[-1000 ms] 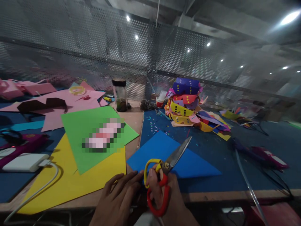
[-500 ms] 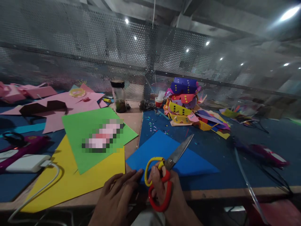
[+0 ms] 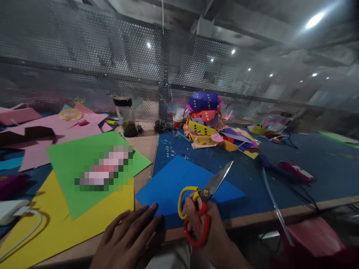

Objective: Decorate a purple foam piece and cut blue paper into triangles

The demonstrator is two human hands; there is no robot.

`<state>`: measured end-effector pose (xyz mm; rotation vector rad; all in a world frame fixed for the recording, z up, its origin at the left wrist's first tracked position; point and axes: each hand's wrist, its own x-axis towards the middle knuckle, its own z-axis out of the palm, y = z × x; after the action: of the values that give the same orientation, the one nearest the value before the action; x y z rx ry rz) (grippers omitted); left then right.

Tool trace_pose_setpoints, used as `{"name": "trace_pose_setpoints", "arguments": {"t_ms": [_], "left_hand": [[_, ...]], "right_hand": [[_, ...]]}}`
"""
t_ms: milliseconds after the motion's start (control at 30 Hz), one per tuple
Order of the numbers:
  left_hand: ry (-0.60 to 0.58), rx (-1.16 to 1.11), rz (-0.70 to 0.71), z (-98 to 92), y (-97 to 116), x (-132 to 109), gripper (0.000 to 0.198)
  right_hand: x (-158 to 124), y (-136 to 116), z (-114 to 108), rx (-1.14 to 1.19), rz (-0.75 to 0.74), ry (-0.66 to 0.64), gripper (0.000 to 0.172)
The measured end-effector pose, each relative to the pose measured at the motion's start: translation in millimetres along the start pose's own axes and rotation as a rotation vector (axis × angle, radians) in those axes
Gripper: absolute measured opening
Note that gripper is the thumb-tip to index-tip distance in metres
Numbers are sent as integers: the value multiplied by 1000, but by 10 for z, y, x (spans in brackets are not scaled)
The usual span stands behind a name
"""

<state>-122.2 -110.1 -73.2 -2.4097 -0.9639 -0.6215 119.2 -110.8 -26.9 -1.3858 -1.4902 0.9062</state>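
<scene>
Near edge of the desk, around mid-length: blue sheet lying flat, one corner aimed at the far edge. Left hand palm down at the sheet's near-left side, fingers slightly apart, fingertips on or right at the blue paper; exact contact can't be told. Right hand clamped on scissors by the handle loops, one yellow, one red. Blades look together, tips aimed toward the far edge and right, above the blue sheet's right half.

Toward the desk's left end: yellow sheet along the near edge, green sheet overlapping it, pixelated object on the green, can't identify. White cable crosses the yellow sheet's left part.

Far edge: dark-lidded jar behind the green sheet, paper cup right of it, then a pile of coloured paper pieces. Pink paper toward the far left corner. Magenta device toward the right end.
</scene>
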Motion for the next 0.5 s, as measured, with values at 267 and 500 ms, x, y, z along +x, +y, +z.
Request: {"name": "trace_pose_setpoints", "arguments": {"t_ms": [267,500], "left_hand": [[25,-11,15,-32,-16,6,42],[17,-4,45,59,-78,-97,52]], "right_hand": [[-36,150,-276,67,74,104,43],[-67,285,-628,-39,94,193,46]]}}
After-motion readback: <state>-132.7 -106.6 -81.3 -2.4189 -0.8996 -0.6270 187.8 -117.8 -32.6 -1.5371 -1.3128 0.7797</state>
